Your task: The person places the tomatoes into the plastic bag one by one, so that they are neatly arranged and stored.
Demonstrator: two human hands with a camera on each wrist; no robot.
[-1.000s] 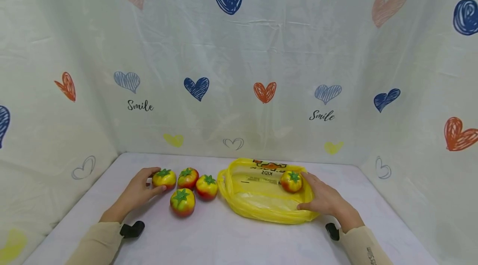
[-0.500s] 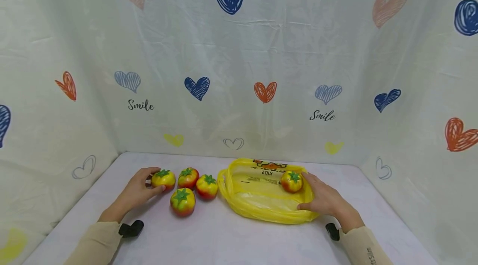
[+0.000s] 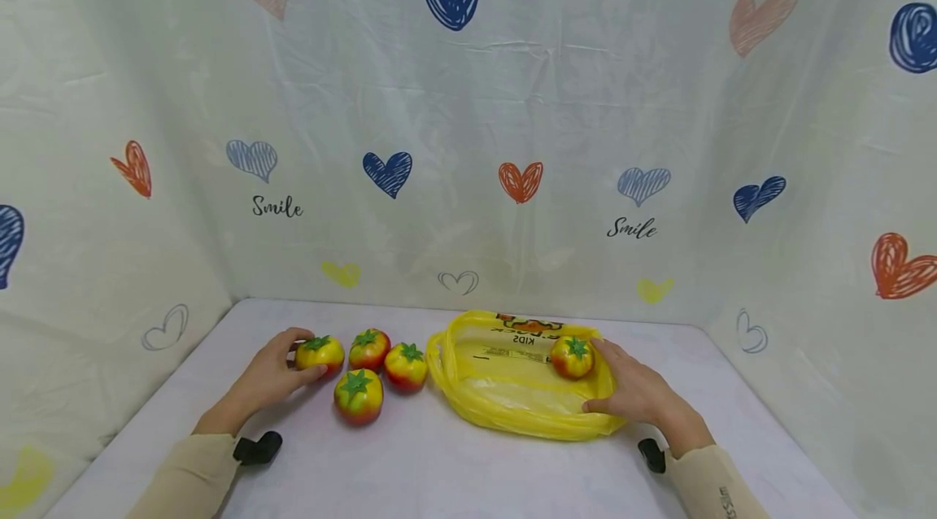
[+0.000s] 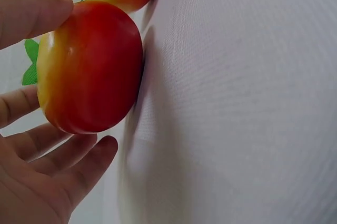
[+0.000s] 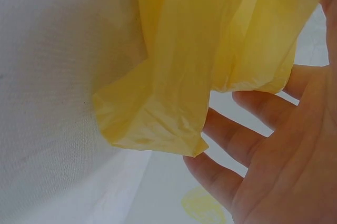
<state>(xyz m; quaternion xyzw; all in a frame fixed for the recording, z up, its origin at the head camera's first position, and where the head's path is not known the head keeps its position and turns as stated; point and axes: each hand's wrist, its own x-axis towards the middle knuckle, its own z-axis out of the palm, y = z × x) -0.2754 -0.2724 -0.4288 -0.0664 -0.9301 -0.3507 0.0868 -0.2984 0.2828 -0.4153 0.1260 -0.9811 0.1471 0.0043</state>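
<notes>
In the head view my left hand (image 3: 272, 372) holds a yellow-and-red toy tomato (image 3: 320, 355) at the table's left. The left wrist view has the thumb on one side of this tomato (image 4: 95, 68) and fingers behind it. On the right, my right hand (image 3: 640, 389) curves round the end of a yellow plastic bag (image 3: 512, 421), thumb over its front rim. Inside the bag, close to the forefinger, sits another toy tomato (image 3: 573, 356). Fingertips touch the bag's hanging edge (image 5: 163, 103) in the right wrist view; the thumb is mostly hidden there.
Three more toy tomatoes stand between the left hand and the bag: one at the back (image 3: 369, 349), one nearest the bag (image 3: 405, 367), one in front (image 3: 359, 397). A white cloth covers the table (image 3: 439, 478). A heart-printed curtain (image 3: 454, 96) surrounds it.
</notes>
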